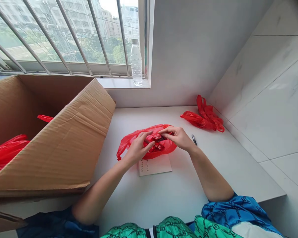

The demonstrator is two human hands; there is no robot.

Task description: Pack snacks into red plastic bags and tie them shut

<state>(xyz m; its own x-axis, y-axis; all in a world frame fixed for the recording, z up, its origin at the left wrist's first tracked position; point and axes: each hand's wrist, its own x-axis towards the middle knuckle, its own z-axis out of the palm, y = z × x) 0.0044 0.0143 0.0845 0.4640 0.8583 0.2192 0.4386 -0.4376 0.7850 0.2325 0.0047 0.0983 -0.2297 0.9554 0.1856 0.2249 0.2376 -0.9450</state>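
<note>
A red plastic bag [129, 140] lies on the white counter [178, 195] in front of me, with small red-wrapped items inside. My left hand [137, 148] pinches the bag's middle from the left. My right hand [177, 136] pinches it from the right, fingers closed on the plastic and on a small dark item between both hands. Under the bag's near edge lies a white paper slip [155, 166] with printed lines.
A large open cardboard box [64, 142] stands at the left with red bags [5, 152] inside. More crumpled red bags [205, 118] lie at the back right. A pen [194, 139] rests beside my right wrist. A water bottle [136, 62] stands on the windowsill.
</note>
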